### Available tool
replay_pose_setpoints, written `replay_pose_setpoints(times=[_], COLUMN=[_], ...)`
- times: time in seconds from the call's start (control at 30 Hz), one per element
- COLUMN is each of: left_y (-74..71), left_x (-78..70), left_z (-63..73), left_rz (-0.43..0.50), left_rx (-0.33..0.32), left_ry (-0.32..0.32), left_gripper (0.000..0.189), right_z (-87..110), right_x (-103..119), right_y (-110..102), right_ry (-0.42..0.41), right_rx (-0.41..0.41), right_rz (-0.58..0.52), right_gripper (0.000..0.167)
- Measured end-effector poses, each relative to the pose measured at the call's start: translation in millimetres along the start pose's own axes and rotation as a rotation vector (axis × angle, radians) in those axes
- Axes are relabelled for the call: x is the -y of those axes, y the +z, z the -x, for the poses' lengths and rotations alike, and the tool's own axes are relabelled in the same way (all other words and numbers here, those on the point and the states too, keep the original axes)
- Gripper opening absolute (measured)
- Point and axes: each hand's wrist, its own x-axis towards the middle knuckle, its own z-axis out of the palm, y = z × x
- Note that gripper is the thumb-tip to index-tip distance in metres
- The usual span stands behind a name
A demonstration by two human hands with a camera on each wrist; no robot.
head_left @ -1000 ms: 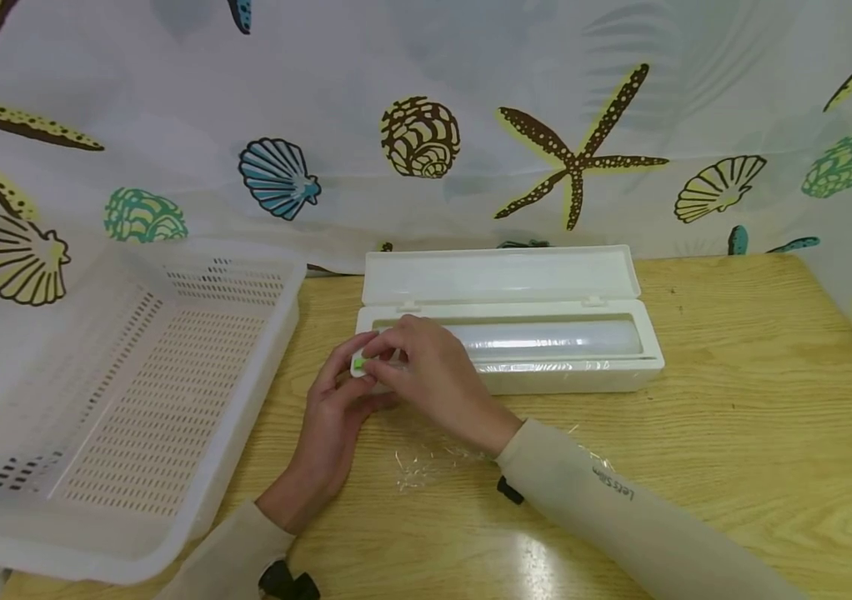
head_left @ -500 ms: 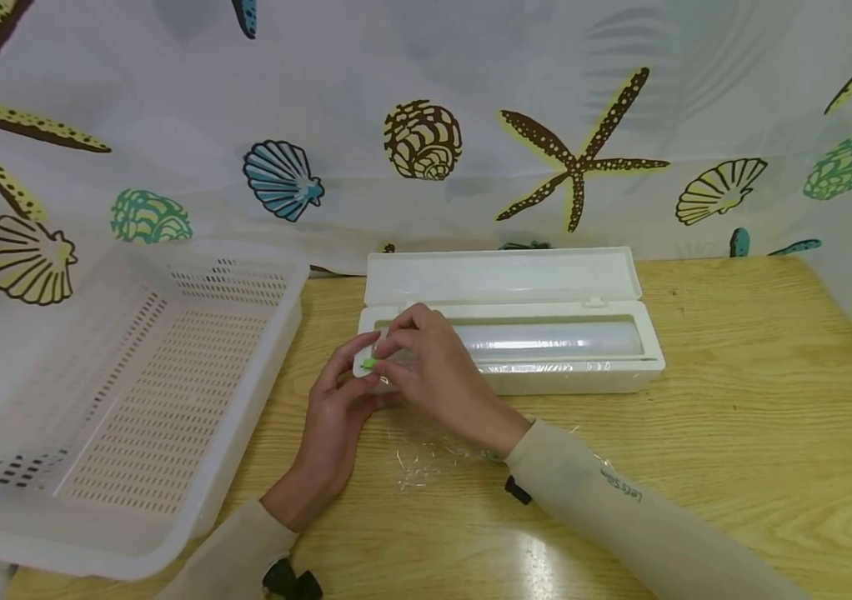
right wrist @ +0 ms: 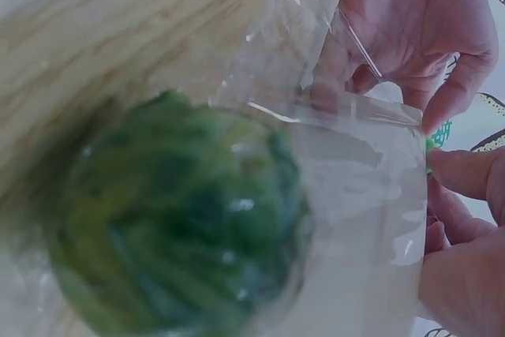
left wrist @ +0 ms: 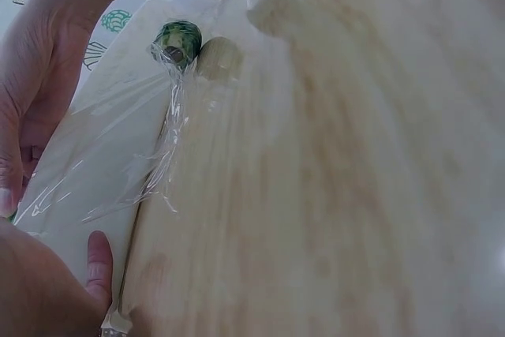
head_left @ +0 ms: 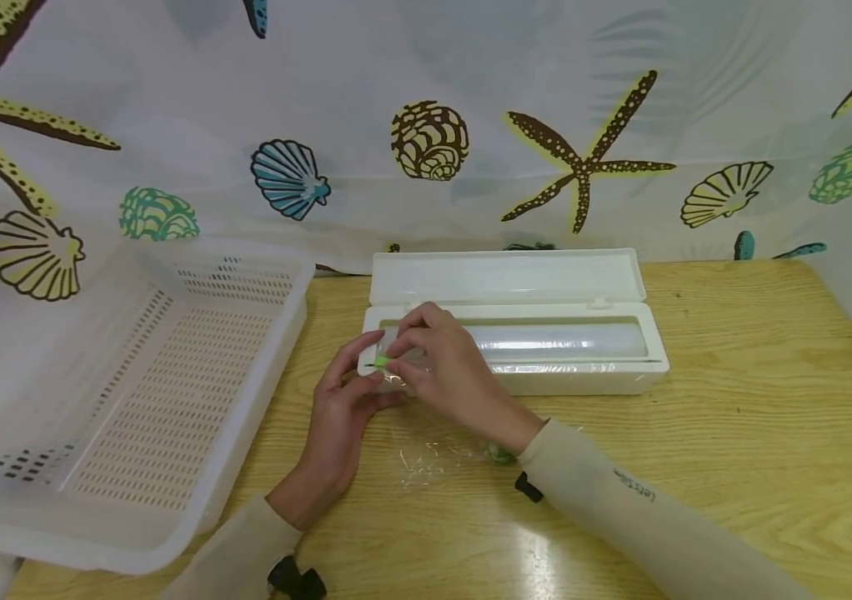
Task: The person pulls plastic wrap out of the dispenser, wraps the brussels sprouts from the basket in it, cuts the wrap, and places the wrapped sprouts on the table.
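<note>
A white cling film dispenser (head_left: 583, 382) sits across the table with its lid raised, a roll of cling film (head_left: 568, 340) inside. My left hand (head_left: 336, 417) grips its left end, thumb on the near side. With thumb and fingertips, my right hand (head_left: 444, 362) pinches the small green slide cutter (head_left: 381, 362) near the left end of the front edge. Film drapes from that edge toward me over a round green vegetable (right wrist: 181, 219), which the right wrist view shows large and blurred. In the head view, the right forearm mostly hides this vegetable (head_left: 499, 455).
Left of the dispenser stands a white slotted plastic basket (head_left: 287, 342), its side close to the left forearm. A curtain (head_left: 366, 75) printed with shells and starfish hangs behind the wooden table (head_left: 756, 400).
The right hand has slid the green cutter slightly to the right along the front edge. More of the green vegetable shows beside the right forearm. The left hand keeps its grip on the dispenser.
</note>
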Motion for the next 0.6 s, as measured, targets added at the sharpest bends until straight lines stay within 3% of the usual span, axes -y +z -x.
replay_pose_setpoints(times=[0.6], left_y=[-1.2], left_x=[-0.2], left_z=[2.4], left_rz=[-0.028], left_rx=[0.003], left_ry=[-0.019], left_gripper=[0.050], right_z=[5.8], right_x=[-3], right_y=[-12], right_ry=[0.073], right_rx=[0.012], right_rz=[-0.034], right_gripper=[0.005])
